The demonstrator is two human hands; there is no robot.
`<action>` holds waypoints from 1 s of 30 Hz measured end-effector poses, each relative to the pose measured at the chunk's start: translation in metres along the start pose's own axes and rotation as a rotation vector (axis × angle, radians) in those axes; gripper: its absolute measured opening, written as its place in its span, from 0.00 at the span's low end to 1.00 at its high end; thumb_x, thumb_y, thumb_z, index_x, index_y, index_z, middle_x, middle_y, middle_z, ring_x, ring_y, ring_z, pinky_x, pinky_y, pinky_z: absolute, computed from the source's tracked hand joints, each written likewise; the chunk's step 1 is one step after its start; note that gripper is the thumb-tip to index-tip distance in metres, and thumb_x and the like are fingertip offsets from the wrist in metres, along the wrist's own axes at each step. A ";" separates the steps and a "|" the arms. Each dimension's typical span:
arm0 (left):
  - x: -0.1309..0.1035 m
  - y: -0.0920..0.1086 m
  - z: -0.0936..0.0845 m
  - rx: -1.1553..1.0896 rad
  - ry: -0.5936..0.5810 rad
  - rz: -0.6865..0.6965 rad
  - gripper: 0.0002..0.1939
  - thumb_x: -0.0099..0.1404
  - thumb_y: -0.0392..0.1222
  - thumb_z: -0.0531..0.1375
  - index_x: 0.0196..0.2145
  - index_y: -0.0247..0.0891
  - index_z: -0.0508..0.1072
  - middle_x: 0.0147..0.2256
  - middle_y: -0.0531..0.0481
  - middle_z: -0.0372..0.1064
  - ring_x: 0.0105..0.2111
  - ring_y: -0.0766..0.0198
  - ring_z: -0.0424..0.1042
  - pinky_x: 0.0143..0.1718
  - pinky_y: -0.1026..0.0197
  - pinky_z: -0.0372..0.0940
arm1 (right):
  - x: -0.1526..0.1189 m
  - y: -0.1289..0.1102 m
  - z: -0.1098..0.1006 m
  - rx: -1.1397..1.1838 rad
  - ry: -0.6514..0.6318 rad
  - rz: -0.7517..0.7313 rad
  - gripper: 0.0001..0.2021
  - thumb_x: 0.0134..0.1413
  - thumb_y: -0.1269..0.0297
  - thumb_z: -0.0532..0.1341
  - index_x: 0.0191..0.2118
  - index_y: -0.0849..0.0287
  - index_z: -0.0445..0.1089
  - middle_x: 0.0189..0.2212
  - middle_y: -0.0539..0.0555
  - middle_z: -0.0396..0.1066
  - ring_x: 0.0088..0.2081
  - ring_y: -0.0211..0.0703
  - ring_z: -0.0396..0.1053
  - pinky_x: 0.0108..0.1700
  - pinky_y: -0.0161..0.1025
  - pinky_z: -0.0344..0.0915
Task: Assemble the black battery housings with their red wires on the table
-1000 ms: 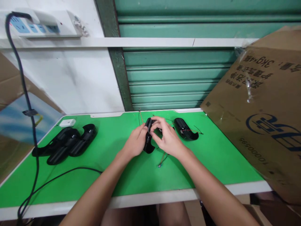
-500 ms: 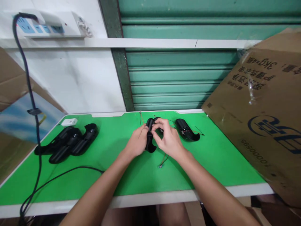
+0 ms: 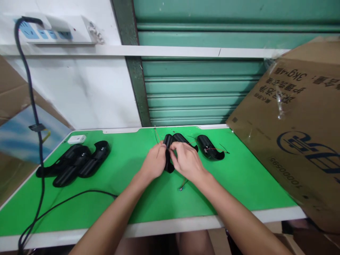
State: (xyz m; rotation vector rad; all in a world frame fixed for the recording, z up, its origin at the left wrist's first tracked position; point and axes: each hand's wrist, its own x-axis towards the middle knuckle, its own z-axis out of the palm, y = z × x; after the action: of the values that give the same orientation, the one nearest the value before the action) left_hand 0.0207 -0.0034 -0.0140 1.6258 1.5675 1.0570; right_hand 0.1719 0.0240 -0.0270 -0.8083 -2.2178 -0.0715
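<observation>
My left hand [image 3: 154, 161] is wrapped round a black curved plastic shell [image 3: 169, 167] with a hooked lower end, thumb along its upper part. Against the shell's right side, the fingertips of my right hand [image 3: 188, 158] are pinched together; whatever they grip is too small or hidden. Thin red and black wires [image 3: 157, 134] stick up beyond my left hand. Below my right hand, a small circuit board [image 3: 181, 189] on wires lies on the green mat. Partly behind my right hand is a second black shell [image 3: 181, 138]. A third shell [image 3: 208, 147] with wires rests farther right.
Several black shells [image 3: 75, 161] lie grouped at the left of the green table [image 3: 233, 191], near a white plastic block [image 3: 77, 139]. A black cable [image 3: 35, 106] hangs from the power strip [image 3: 61, 30]. A large cardboard box [image 3: 297, 124] leans in from the right.
My right hand has dipped and turned slightly, its fingers drawing closer together at the shell. More of the second shell behind it now shows. My left hand keeps its hold.
</observation>
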 end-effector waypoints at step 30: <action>-0.002 0.004 -0.006 -0.171 -0.185 0.156 0.28 0.73 0.47 0.47 0.67 0.33 0.57 0.63 0.41 0.62 0.64 0.54 0.61 0.66 0.54 0.57 | 0.012 0.012 -0.025 0.741 0.018 0.343 0.32 0.57 0.72 0.59 0.67 0.53 0.57 0.64 0.59 0.65 0.60 0.47 0.69 0.54 0.43 0.73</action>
State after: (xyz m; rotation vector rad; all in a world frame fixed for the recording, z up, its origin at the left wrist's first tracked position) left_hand 0.0171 -0.0062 -0.0080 1.6959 1.2139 1.0564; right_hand 0.1886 0.0323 -0.0034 -0.7293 -1.8367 0.8507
